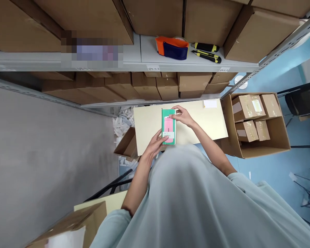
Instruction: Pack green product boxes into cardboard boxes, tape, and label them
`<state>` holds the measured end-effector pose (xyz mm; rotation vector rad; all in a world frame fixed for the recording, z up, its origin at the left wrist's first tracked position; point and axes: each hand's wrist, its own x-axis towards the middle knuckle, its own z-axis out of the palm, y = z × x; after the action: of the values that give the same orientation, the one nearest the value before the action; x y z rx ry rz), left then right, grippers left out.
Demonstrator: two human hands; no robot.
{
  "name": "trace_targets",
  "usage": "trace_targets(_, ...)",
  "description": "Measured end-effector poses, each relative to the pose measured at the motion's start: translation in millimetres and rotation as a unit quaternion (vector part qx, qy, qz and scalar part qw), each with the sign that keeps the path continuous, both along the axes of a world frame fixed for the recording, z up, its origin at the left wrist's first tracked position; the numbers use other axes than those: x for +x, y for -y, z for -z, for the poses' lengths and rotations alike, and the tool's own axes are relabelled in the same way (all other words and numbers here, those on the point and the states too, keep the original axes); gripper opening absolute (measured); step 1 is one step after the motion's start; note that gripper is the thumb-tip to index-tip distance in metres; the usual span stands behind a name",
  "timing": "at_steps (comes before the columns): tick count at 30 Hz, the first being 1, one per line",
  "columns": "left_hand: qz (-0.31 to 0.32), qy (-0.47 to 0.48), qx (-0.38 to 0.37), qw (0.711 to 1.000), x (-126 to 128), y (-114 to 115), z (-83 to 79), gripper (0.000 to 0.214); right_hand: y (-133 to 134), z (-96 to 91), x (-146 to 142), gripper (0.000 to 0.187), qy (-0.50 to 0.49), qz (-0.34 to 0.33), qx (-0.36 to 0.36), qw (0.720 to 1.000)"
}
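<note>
A small green box (172,129) with a pink picture and a pale label on its front is upright in front of me, above the near side of the cream tabletop (196,120). Its lower left edge is gripped by my left hand (155,143), with the thumb across the front near the label. At the upper right corner, my right hand (182,116) holds the same box, its thumb on the front and its fingers curled behind. Both hands are closed on it. The back of the box is hidden.
A shelf (134,63) with cartons crosses above the table, carrying an orange and blue pouch (172,48) and yellow-black utility knives (206,51). A large open carton (258,150) with several boxes stands right. An open carton (127,143) sits left among white scraps. A white card (210,104) lies on the table.
</note>
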<state>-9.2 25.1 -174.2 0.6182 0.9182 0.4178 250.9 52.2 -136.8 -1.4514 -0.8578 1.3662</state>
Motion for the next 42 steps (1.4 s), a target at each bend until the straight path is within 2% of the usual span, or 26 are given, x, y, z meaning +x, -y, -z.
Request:
trace_targets(5,0.007,0.000,0.018,1.000,-20,-11,-6.5,0.099,4,-7.1,-21,0.076,0.007,0.017,0.002,1.000)
trace_targets(11,0.022,0.077,-0.033,0.996,-55,-27,2.8,0.074,10,-26.2,-44,0.080,-0.096,-0.021,0.024,0.995)
trace_targets(13,0.033,0.098,-0.049,0.993,-66,-31,4.2,0.075,8,-27.2,-54,0.083,-0.106,-0.016,0.015,0.994)
trace_targets(16,0.036,0.074,-0.026,0.996,-79,-36,3.3,0.089,-2,-23.6,-71,0.082,-0.066,0.024,0.003,0.997)
trace_targets(19,0.018,0.006,0.016,1.000,-87,-41,2.9,0.101,-13,-17.7,-88,0.082,-0.011,0.058,-0.017,0.998)
trace_targets(21,0.008,-0.028,0.029,0.999,-90,-43,3.8,0.102,-17,-14.3,-98,0.082,0.014,0.066,-0.025,0.997)
trace_targets(24,-0.002,-0.031,0.033,0.999,-92,-42,4.6,0.106,-20,-12.3,-107,0.081,0.035,0.064,-0.023,0.997)
trace_targets(29,-0.005,0.000,0.028,1.000,-98,-40,3.3,0.110,-19,-19.6,-102,0.080,0.035,0.048,-0.008,0.998)
trace_targets(33,-0.003,0.046,-0.022,0.999,-107,-41,6.7,0.084,-17,-29.4,-87,0.066,-0.038,0.006,0.050,0.998)
trace_targets(36,-0.005,0.074,-0.076,0.994,-106,-41,7.9,0.058,-18,-31.7,-80,0.071,-0.099,-0.020,0.023,0.995)
trace_targets(38,-0.004,0.076,-0.080,0.994,-99,-38,5.5,0.047,-20,-29.7,-78,0.072,-0.085,-0.010,0.014,0.996)
trace_targets(40,-0.012,0.060,-0.042,0.997,-88,-35,1.0,0.052,-23,-25.3,-77,0.070,-0.029,0.016,0.029,0.999)
trace_targets(42,-0.022,0.027,0.011,0.999,-77,-32,-3.6,0.071,-26,-19.9,-75,0.068,0.026,0.043,0.043,0.998)
